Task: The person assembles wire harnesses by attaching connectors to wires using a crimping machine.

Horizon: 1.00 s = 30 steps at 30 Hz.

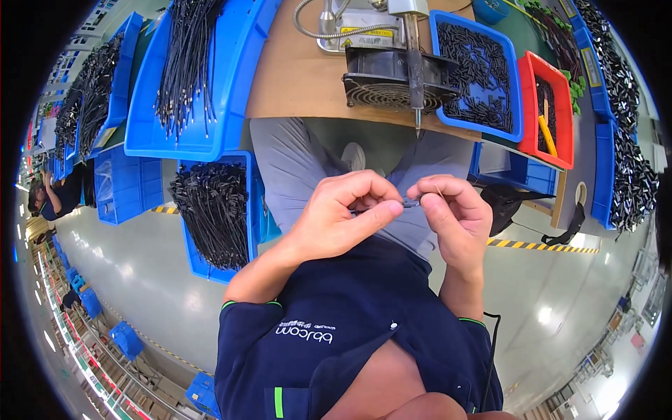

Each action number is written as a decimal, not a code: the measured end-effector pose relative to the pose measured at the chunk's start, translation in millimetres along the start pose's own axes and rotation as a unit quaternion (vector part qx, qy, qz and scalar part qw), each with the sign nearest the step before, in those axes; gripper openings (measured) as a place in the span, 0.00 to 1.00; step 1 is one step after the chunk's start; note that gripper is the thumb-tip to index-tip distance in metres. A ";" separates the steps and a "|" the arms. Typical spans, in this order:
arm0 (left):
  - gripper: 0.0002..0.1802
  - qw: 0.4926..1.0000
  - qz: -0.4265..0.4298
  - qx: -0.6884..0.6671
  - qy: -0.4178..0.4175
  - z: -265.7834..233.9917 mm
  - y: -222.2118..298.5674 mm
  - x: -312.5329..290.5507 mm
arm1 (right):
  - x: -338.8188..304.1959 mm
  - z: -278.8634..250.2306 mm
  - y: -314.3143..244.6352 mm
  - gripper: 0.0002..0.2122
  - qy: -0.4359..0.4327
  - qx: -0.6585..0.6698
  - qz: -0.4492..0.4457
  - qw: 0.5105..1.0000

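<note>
Both hands meet above my lap, fingertips almost touching. My left hand (350, 210) is closed in a pinch on a small dark part (410, 204), mostly covered by the fingers. On its other side, my right hand (458, 213) pinches thumb to forefinger; a thin, wire-like line shows at its fingertips, too fine to name. Beyond the hands, a soldering iron (415, 70) hangs tip down from a stand at the table's front edge. Behind the iron sits a black fan (385, 77) with a round wire grille.
At the left, a blue tray (234, 77) holds black cables, and a lower blue bin (210, 273) holds more. Right of the iron, another blue tray (514, 84) contains short black pieces. A red tray (568, 112) with a yellow-handled tool (547, 135) adjoins it. The brown tabletop (301, 77) ends before my knees.
</note>
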<state>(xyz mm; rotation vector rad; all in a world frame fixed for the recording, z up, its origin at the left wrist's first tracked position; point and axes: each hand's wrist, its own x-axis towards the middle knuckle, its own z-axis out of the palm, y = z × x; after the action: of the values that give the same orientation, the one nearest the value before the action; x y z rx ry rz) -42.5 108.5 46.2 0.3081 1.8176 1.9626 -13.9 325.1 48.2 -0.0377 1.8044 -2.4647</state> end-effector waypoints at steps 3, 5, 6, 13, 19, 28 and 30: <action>0.07 0.998 -0.037 -0.057 0.002 5.9 -4.8 -0.8 | -5.8 -5.9 1.9 0.08 0.011 0.024 0.020 0.999; 0.07 0.998 -0.039 -0.045 -0.001 6.7 -5.0 0.4 | -6.3 -6.9 3.5 0.08 0.011 0.022 0.020 0.999; 0.07 0.999 -0.040 -0.033 -0.005 6.7 -5.0 0.7 | -6.0 -7.2 3.9 0.08 0.007 -0.002 0.011 1.000; 0.09 0.999 0.028 0.030 0.005 6.7 -7.5 5.1 | 3.4 -21.5 10.9 0.10 -0.053 -0.158 -0.058 0.984; 0.10 0.998 0.033 0.060 0.008 7.7 -4.2 8.7 | 6.5 -27.5 10.8 0.10 0.000 -0.161 -0.062 0.985; 0.07 0.990 0.042 0.138 0.006 10.3 -7.6 12.7 | 10.5 -44.9 -12.7 0.04 0.062 -0.265 -0.141 0.952; 0.07 0.992 0.050 0.120 0.007 10.7 -11.2 11.2 | 17.5 -65.5 -24.2 0.03 0.221 -0.209 -0.181 0.935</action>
<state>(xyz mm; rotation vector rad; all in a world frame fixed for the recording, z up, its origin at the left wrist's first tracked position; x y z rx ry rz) -45.5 123.6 34.8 0.4704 2.0871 1.8143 -37.3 393.2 50.8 0.1893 2.7154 -2.3921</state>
